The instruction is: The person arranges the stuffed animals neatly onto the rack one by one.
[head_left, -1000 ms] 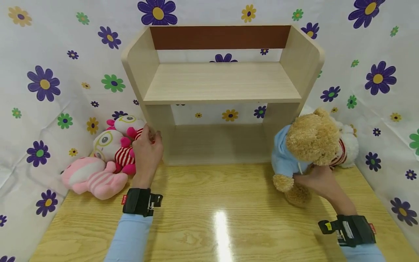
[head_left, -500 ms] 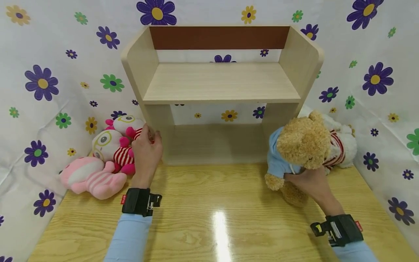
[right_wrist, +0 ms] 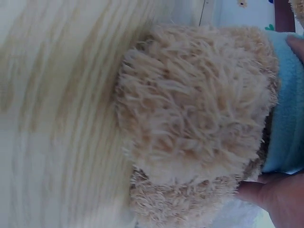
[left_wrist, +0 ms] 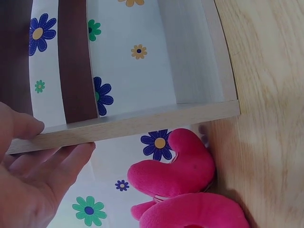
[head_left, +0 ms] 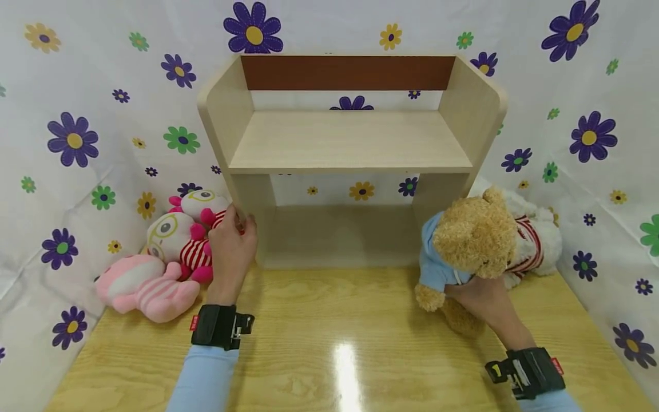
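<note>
The wooden shelf (head_left: pixel 350 154) stands at the back of the surface (head_left: pixel 340 343), stiff and probably the heaviest thing here; its flat side panels look like the sure places to take hold. The left hand (head_left: pixel 231 246) rests on the front edge of the shelf's left panel, thumb on one face and the straight fingers (left_wrist: pixel 57 166) on the other, lying along the board rather than curled round it.

Next in size, the teddy bear (head_left: pixel 473 240) in a blue top sits near the shelf's right side, leaning against a white plush toy (head_left: pixel 538 240) behind it. The bear is soft, light and easily squashed, so the firmer body under the clothing seems a better hold than a limb. The right hand (head_left: pixel 481 297) grips it low at the belly, fingers closed into the fur beneath the blue cloth, one paw sticking out just beside them.

Two red striped dolls (head_left: pixel 190 229) and a pink plush (head_left: pixel 146 283) lie left of the shelf.
</note>
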`<action>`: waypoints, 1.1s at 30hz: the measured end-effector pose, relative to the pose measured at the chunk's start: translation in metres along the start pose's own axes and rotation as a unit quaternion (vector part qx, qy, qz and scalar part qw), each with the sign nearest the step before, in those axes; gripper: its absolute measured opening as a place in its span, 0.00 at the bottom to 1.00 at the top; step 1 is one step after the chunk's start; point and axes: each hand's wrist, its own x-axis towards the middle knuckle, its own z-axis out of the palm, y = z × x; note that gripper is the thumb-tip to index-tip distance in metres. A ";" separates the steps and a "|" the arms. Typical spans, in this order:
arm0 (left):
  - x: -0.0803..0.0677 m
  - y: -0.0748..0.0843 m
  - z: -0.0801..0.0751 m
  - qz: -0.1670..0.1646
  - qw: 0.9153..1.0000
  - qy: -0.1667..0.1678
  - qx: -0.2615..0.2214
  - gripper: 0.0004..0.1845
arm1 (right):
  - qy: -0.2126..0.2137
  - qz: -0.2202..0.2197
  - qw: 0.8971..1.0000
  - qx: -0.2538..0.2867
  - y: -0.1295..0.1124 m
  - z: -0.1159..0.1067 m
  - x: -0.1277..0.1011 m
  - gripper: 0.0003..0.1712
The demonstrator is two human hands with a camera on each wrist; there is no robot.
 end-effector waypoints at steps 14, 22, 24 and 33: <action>-0.003 -0.007 0.000 -0.008 0.999 -0.034 -0.009 0.18 | 0.054 -0.037 0.998 -0.001 -0.007 0.006 -0.022 0.60; -0.002 -0.010 0.002 0.008 1.000 -0.021 -0.016 0.12 | 0.075 -0.072 0.995 0.012 -0.027 0.015 -0.024 0.63; -0.001 -0.010 0.002 0.011 1.000 -0.018 -0.015 0.11 | 0.079 -0.081 0.993 0.018 -0.032 0.019 -0.021 0.64; 0.002 -0.012 0.001 0.035 0.999 0.002 0.008 0.08 | 0.093 -0.092 0.991 0.021 -0.054 0.047 0.000 0.64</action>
